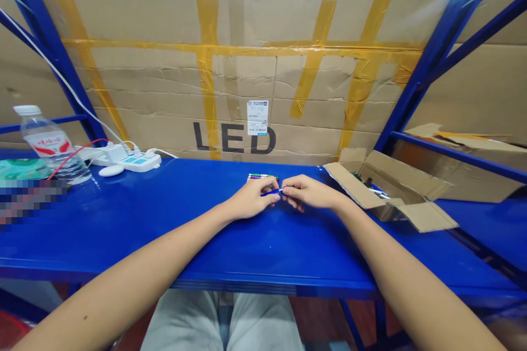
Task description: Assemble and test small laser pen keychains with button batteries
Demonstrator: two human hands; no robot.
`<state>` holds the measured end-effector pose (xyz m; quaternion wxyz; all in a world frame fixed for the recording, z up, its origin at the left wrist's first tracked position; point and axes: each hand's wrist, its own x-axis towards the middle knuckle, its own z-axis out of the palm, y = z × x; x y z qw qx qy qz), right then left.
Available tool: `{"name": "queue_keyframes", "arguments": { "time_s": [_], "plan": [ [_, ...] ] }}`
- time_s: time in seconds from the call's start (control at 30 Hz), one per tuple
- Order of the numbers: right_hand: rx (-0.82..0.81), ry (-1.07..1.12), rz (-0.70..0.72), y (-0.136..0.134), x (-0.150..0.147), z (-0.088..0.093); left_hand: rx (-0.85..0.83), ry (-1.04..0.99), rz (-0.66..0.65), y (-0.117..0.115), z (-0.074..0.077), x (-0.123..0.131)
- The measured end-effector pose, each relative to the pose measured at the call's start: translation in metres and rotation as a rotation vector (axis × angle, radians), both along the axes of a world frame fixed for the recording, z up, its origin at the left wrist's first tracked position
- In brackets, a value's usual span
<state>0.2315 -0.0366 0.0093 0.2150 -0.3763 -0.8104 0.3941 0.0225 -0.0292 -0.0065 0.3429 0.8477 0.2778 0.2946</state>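
Note:
Both my hands meet over the middle of the blue shelf [164, 230]. My left hand [251, 197] is closed on a thin blue pen [269, 192], held level. My right hand [308, 192] pinches the pen's right tip with thumb and forefinger. Just behind the hands lies a small bundle of coloured pens [259, 177] on the shelf.
An open cardboard box [391, 189] with dark items inside sits right of my hands. At the left stand a water bottle [49, 145], a white power strip [138, 160] with plugs and cables, and a white oval object [111, 170]. A taped cardboard sheet marked LED [234, 66] closes the back.

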Motion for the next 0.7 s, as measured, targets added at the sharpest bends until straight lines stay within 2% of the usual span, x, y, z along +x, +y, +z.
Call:
{"name": "queue_keyframes", "arguments": {
  "time_s": [0.17,0.33,0.5,0.7],
  "plan": [
    [-0.17,0.017,0.106,0.0011,0.0016,-0.0002,-0.011,0.064,-0.005,0.0007,-0.0031,0.0024],
    [-0.137,-0.042,0.059,0.0012,0.0008,-0.0033,-0.151,0.151,-0.011,0.0035,-0.0036,0.0037],
    [-0.26,0.026,0.07,-0.0005,0.0012,-0.003,-0.294,0.109,-0.047,0.0036,-0.0012,0.003],
    [-0.388,0.126,0.091,-0.0033,0.0021,-0.0001,-0.37,0.005,-0.104,0.001,0.0001,0.0016]
  ]
}}
